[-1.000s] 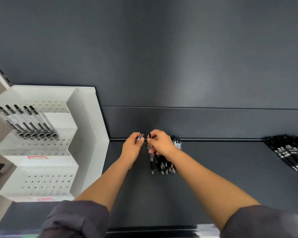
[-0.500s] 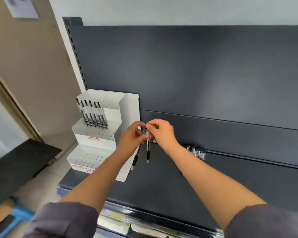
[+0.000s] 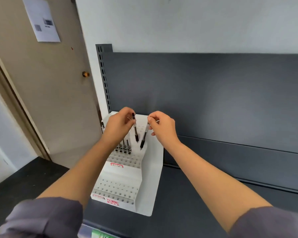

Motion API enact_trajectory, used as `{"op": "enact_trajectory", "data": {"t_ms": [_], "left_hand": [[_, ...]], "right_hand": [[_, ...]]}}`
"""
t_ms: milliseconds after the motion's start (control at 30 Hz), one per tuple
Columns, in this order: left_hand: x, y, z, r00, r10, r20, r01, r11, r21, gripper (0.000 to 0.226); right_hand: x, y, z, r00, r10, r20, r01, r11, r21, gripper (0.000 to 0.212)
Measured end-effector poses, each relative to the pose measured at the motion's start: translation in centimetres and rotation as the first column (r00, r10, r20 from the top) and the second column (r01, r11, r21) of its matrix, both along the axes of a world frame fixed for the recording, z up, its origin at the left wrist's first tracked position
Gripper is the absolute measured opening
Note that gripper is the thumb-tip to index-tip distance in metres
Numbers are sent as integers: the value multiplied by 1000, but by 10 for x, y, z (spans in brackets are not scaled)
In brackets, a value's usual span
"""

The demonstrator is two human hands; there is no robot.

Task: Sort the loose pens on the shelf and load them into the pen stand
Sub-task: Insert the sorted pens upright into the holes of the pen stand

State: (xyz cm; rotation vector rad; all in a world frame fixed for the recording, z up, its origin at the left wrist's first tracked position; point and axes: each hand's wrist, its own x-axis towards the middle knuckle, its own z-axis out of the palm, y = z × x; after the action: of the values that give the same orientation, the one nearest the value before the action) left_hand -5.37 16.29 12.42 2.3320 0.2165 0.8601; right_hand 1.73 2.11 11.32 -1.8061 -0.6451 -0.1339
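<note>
The dark shelf (image 3: 187, 194) ran along the lower right, and at its left end stood the white stepped pen stand (image 3: 151, 177). Both hands were up over its upper part. The left hand (image 3: 120, 127) pinched a black pen (image 3: 135, 129) near its top between thumb and fingers, and the pen hung almost straight down, tip lowest. The right hand (image 3: 163, 127) pinched a second pen (image 3: 144, 139) the same way, but this one slanted, its tip swung in toward the left.

What mattered was below. A short row of pens (image 3: 124, 147) already stood in the holes, just left of the two hanging tips, with open holes beside it on the right. The left pen looked the nearer to going in, being more upright and close to that row. The right pen, I'd say, needed straightening before it would drop into a hole.

Some things I couldn't make out. The left hand and wrist covered the left part of the upper step, so the full row was hidden. Which hole either tip sat over, I couldn't tell. The top of the right pen was lost inside the fingers. The loose pens on the shelf were out of sight.
</note>
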Motion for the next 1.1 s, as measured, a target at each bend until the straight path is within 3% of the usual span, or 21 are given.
{"op": "enact_trajectory", "data": {"t_ms": [267, 433, 700, 867, 1100], "left_hand": [[19, 29, -23, 999, -15, -30, 15, 1000, 4, 13], [26, 32, -36, 997, 46, -66, -26, 959, 282, 17], [23, 34, -49, 997, 57, -50, -33, 918, 395, 16], [19, 41, -47, 998, 57, 4, -55, 934, 354, 12], [19, 36, -45, 990, 128, -65, -94, 919, 383, 15]], "right_hand": [[6, 32, -7, 993, -80, 88, 90, 989, -119, 13], [9, 37, -10, 985, -110, 136, 138, 964, -225, 14], [3, 42, -25, 932, -72, 355, 255, 827, -500, 16], [0, 43, -28, 896, -58, 441, 292, 824, -486, 16], [-6, 47, -31, 863, -116, 491, 369, 808, -459, 13]]}}
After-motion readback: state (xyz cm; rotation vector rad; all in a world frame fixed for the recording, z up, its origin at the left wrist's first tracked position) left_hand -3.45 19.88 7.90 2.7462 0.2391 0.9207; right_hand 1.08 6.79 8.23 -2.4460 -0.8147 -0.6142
